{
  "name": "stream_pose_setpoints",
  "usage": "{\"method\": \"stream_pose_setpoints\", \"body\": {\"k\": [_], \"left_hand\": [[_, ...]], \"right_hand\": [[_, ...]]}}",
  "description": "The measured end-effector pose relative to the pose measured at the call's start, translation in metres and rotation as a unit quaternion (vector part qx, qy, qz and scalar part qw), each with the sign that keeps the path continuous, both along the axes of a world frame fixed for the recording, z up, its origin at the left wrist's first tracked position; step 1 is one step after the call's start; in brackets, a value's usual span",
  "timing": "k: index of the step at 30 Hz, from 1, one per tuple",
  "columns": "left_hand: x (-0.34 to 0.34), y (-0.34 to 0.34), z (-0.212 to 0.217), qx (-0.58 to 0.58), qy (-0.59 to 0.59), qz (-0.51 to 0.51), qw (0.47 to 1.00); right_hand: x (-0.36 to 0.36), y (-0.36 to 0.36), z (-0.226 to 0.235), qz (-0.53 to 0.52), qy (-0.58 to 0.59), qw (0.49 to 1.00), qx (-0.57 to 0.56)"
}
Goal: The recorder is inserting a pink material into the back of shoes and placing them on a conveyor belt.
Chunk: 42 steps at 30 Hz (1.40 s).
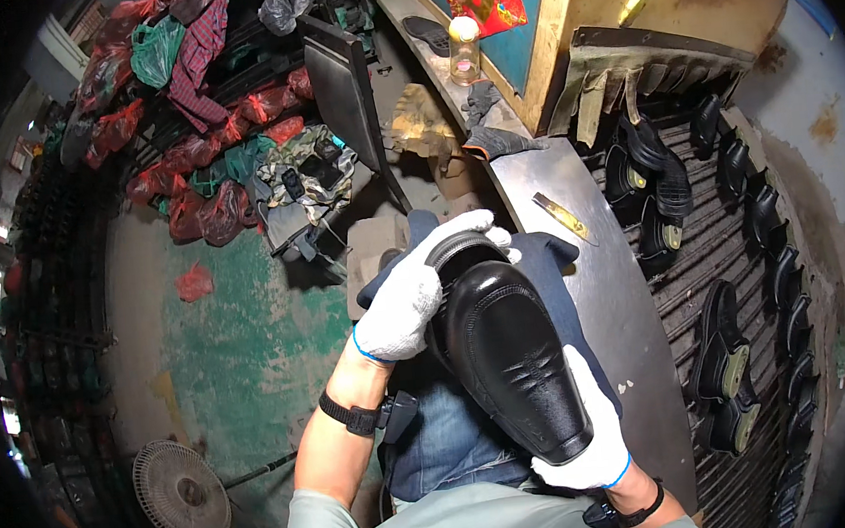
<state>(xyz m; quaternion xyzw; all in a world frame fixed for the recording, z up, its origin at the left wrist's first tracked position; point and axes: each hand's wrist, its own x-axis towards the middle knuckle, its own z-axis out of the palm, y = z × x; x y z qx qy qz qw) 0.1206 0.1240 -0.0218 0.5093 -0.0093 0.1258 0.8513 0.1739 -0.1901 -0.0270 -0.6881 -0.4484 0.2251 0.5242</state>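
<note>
- Your left hand, in a white knit glove with a blue cuff [406,310], is gripping the upper end of the work, fingers wrapped over the top.
- Your right hand, same type of glove [600,434], is cupped around the narrow lower end. Both hands loaded.
- Held piece: a glossy black leather shoe with a stitched, rounded front [514,356]. It's tilted, round end up, above your lap, just left of the bench edge. Creases show across the upper.
- A black rounded part [466,251] sits behind its top end; can't tell if it's a second shoe.
- Dark blue cloth [455,425] covers your lap, under the shoe.
- Bench at your right: bare grey metal top [640,376]. On it, a narrow yellowish pointed tool [563,215]; dark fabric gloves [500,143] farther up, near a clear jar with a pale lid [464,50].
- Right of the bench: slatted metal rack [666,309] carrying black shoes [716,335].
- Floor on your left: worn green paint [226,349], round grey fan [183,493] low down, red plastic bags [225,215] farther off.
</note>
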Motion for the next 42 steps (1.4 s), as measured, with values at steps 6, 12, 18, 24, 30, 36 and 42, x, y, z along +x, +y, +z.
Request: {"method": "stream_pose_setpoints", "body": {"k": [6, 12, 18, 24, 30, 36, 42], "left_hand": [[-0.002, 0.002, 0.005, 0.021, 0.011, -0.029, 0.999], [0.000, -0.001, 0.005, 0.049, 0.001, -0.039, 0.998], [0.001, -0.001, 0.004, 0.038, -0.010, -0.023, 0.999], [-0.012, 0.002, 0.049, 0.097, 0.031, 0.017, 0.995], [-0.022, -0.018, 0.154, 0.628, -0.032, 0.006, 0.777], [-0.088, -0.113, -0.021, 0.735, -0.249, -0.111, 0.621], [-0.118, -0.152, -0.123, 0.835, -0.155, -0.114, 0.515]], "right_hand": [[-0.003, 0.009, 0.003, -0.025, 0.010, 0.999, 0.018], [0.001, 0.010, 0.001, -0.025, 0.028, 0.999, 0.011], [0.002, 0.022, -0.004, -0.031, 0.039, 0.998, 0.028], [0.000, 0.030, -0.032, -0.012, 0.026, 0.997, 0.068], [0.057, 0.063, -0.051, 0.058, -0.191, 0.975, 0.096], [0.108, 0.105, -0.029, 0.132, 0.502, 0.837, 0.171], [0.132, 0.125, -0.010, 0.136, 0.408, 0.903, -0.011]]}}
